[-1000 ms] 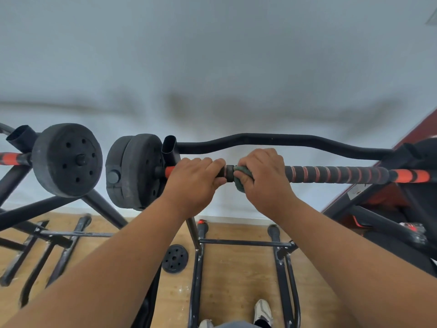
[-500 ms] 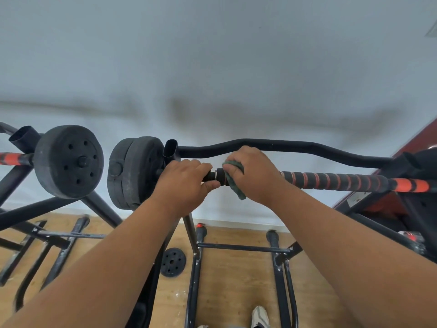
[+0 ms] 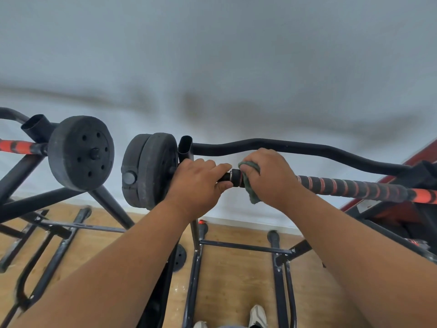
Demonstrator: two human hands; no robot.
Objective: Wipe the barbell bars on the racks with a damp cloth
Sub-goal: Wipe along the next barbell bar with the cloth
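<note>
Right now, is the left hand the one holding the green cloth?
No, the green cloth is bunched under the right hand on the barbell bar, while the left hand grips the bar bare.

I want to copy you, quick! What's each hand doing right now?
Left hand: fingers curled round the barbell bar, gripping it.
Right hand: fingers holding the green cloth wrapped on the bar.
</note>
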